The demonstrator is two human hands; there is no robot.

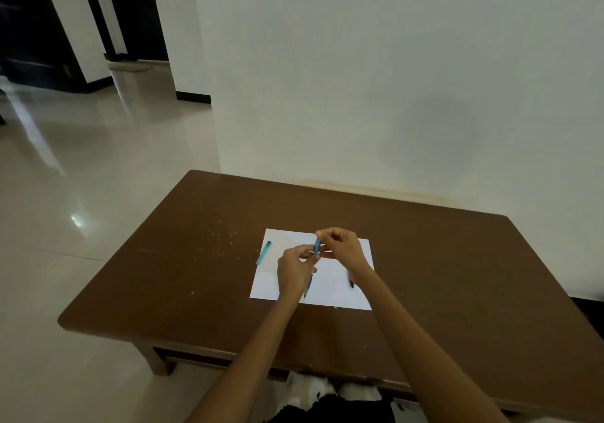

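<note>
A white sheet of paper [330,288] lies in the middle of a brown wooden table [202,259]. Over the paper my left hand [294,272] grips a blue pen [316,246] by its barrel, the pen's lower end poking out below the hand. My right hand [343,247] pinches the upper end of the same pen with its fingertips. A teal pen cap [263,252] lies at the sheet's left edge. A dark pen [351,284] lies on the paper, mostly hidden under my right wrist.
The table's far edge stands against a white wall [392,95]. Glossy tiled floor [81,194] stretches to the left, with dark doorways at the far left. Small pale specks dot the tabletop left of the paper. My knees show under the near edge.
</note>
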